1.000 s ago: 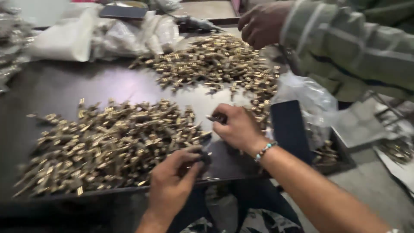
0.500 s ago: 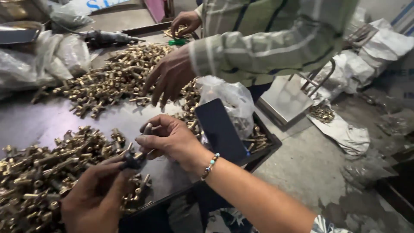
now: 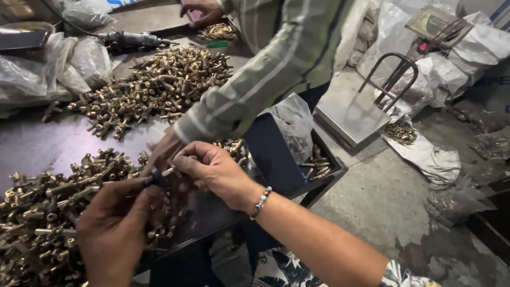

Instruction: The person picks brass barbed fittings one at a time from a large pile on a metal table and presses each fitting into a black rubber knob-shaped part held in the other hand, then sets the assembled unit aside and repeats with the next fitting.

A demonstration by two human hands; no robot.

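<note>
The person's left hand (image 3: 114,226) and right hand (image 3: 212,170) meet over the front part of the dark table (image 3: 37,143). Between them is a small brass piece (image 3: 169,171) with a dark bit on its left end. The left fingers (image 3: 139,183) are closed on the dark end. The right fingers (image 3: 183,162) are curled tight and pinch the brass end. So both hands have hold of the same little piece, just above the table. A bead bracelet (image 3: 261,201) sits on the right wrist.

Under the left hand, at the front left corner of the table, lies a big pile of brass parts (image 3: 48,212). A second pile of brass parts (image 3: 154,85) lies farther back, near the middle of the table. A grey power tool (image 3: 133,38) lies behind that pile, close to the far edge. Crumpled clear plastic bags (image 3: 69,64) sit at the left side.

Another person in a striped shirt (image 3: 276,64) leans over the table. One hand of theirs (image 3: 162,154) is right behind the held piece, just beside the right hand. Their other hand (image 3: 199,10) is at the far edge. A clear bag (image 3: 292,122) hangs at the right edge of the table. A flat metal scale (image 3: 353,114) stands on the floor (image 3: 382,196) to the right.
</note>
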